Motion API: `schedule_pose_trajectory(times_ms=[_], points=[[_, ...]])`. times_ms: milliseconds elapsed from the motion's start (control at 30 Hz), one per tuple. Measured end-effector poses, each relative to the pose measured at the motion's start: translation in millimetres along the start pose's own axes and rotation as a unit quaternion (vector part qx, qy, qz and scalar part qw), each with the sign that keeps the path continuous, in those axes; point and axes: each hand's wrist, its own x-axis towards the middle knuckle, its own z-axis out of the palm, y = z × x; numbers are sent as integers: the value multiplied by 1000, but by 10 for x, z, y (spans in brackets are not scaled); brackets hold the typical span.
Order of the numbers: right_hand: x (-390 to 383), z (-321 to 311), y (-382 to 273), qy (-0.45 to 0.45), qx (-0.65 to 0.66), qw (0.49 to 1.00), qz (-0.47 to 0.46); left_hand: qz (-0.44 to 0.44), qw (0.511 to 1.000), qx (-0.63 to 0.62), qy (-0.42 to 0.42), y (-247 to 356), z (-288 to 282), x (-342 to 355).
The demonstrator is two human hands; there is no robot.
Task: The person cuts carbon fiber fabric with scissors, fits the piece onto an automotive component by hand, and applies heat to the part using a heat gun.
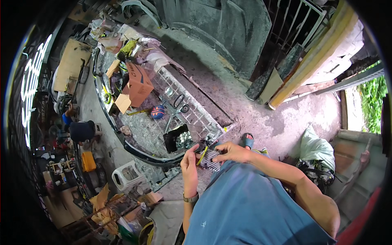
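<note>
Holding a checked sheet (211, 161) just off the bench (200, 118), clamped in the fingers of the right hand (233, 152); nearest the left hand (189, 163), along a yellow strip (202, 156) slanting benchward. Cannot tell whether gripped there.

Item held off any surface, between left hand (189, 164) and right hand (232, 152): one small woven piece (210, 163), dark and pale grey in a fine checked pattern. Right edge is gripped by the right fingers; lower part lies exposed below them. A narrow yellow strip (202, 156) runs aslant along the left edge, beside the left fingertips. Whether strip and weave are joined cannot be determined.
</note>
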Motion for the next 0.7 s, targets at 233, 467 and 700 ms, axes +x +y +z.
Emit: schedule_pose_trajectory(times_ms=[233,467,700], points=[[-201,-100,40,40,-20,999,4,3,999,40,-16,-481,55,-207],[-395,-232,327,73,-75,994,39,-10,997,79,-3,-844,212,-279],[-360,-271,404,79,-106,989,65,-29,995,99,6,-996,161,-284]])
